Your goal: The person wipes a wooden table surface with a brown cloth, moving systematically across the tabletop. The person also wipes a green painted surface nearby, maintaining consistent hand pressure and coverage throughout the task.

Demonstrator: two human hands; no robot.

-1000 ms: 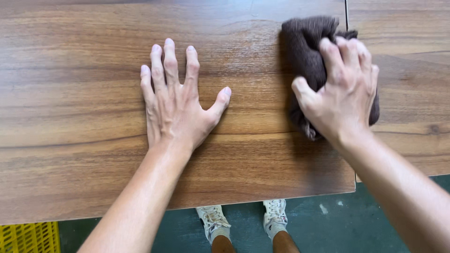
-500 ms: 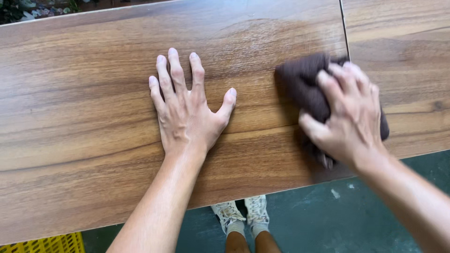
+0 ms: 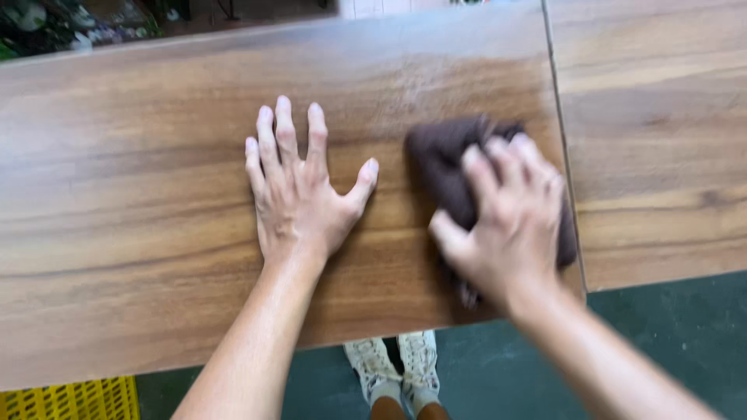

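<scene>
The left hand (image 3: 299, 194) lies flat on the wood-grain panel (image 3: 140, 233), palm down, its fingers spread wide and the thumb angled out to the right, so it pins the board rather than holding anything. The right hand (image 3: 510, 225) presses down on a dark brown cloth (image 3: 443, 167), fingers splayed and slightly curled over the top of it; the hand is blurred, so exactly how tightly the fingertips dig in cannot be told. The cloth sits bunched on the right part of the panel, just left of the dark seam (image 3: 556, 132) that separates this board from a second wood-grain panel (image 3: 661, 140) on the right, and its near edge reaches close to the panel's near edge. To wipe well here, I would judge that the pressure should come through the whole palm so the cloth stays flat against the surface, with strokes running along the grain, and that care is wanted near the seam and the near edge, where the bunched cloth could catch or slip off. The bracing hand looks well placed, near the cloth yet apart from it. Below the board a pair of pale sneakers (image 3: 397, 365) stands on the dark green floor (image 3: 669, 342), a yellow plastic crate (image 3: 70, 400) shows at the near left, and blurred foliage (image 3: 47, 23) lies beyond the far left edge.
</scene>
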